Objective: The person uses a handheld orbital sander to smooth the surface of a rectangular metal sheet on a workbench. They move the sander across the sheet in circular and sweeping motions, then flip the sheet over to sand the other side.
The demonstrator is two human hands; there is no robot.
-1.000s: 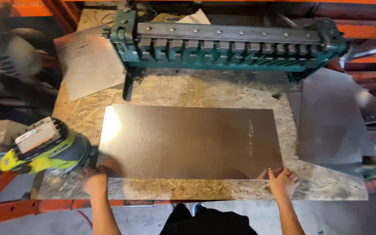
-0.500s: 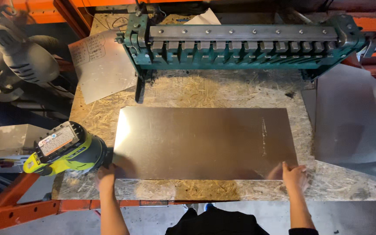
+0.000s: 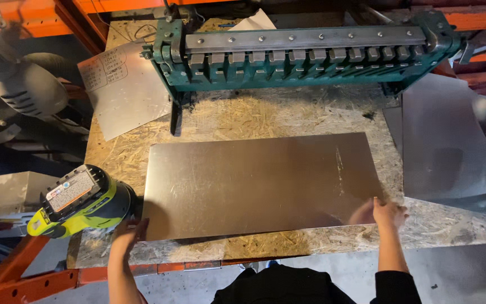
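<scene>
A flat rectangular sheet of dull grey metal (image 3: 260, 183) lies across the middle of our chipboard workbench (image 3: 243, 115), its long edges running parallel to the green-framed sheet-metal bending brake (image 3: 305, 53) that stands at the back, with a strip of bare board between the two; we judge the sheet is squared up that way so it faces the brake's row of steel fingers. We hold it by its two near corners: our left hand (image 3: 127, 233) rests at the near left corner, fingers together along the edge, and our right hand (image 3: 388, 213) lies flat with fingers spread at the near right corner, pressing rather than pinching, as far as we can tell. A yellow-green and black cordless power tool (image 3: 82, 200) sits just beside the left hand, off the sheet. A smaller marked metal sheet (image 3: 122, 98) leans at the bench's far left, and another grey panel (image 3: 442, 143) overhangs the right side. Orange shelving rails (image 3: 23, 276) frame the bench.
</scene>
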